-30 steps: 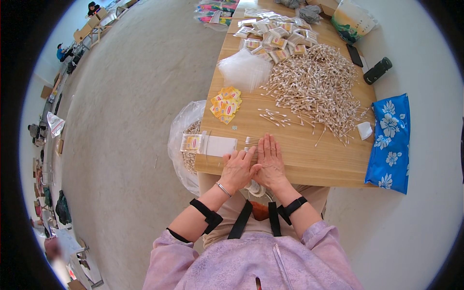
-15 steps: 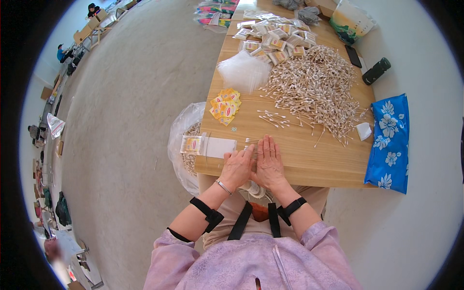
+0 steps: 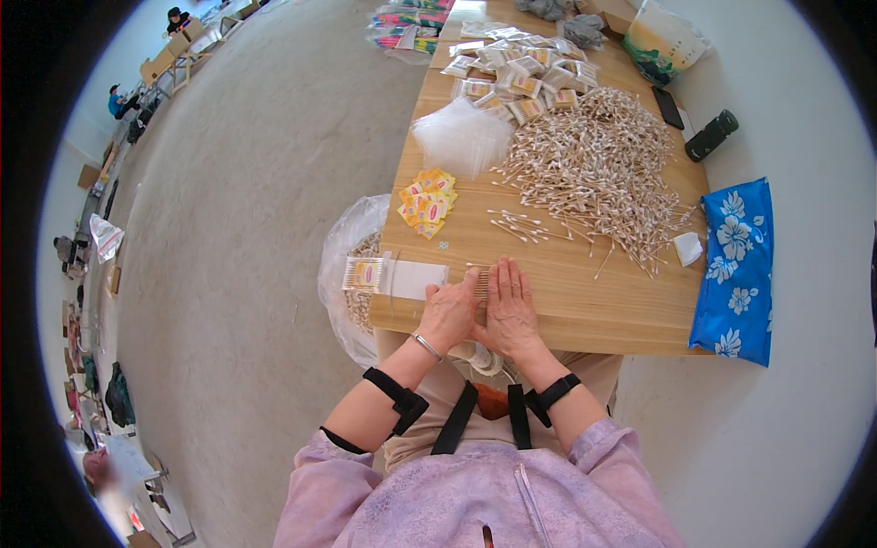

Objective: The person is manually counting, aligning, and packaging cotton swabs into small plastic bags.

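Note:
My right hand lies flat on the table near its front edge, fingers stretched out and together. Against its left side is a small row of cotton swabs, partly hidden by both hands. My left hand is palm down with its index finger reaching to the left end of this row and nothing gripped. The two hands meet near the thumbs. Just left of them lies a white rectangular block or card. Beyond it, at the table's left edge, is a clear packet of swabs with a yellow label.
A big heap of loose swabs covers the right middle. Behind it are filled packets; left of it, clear bags and yellow labels. A blue flowered package, dark bottle and phone line the right.
My left index finger has shifted slightly along the swab row, and less of the row shows between my hands. My right hand stays in place.

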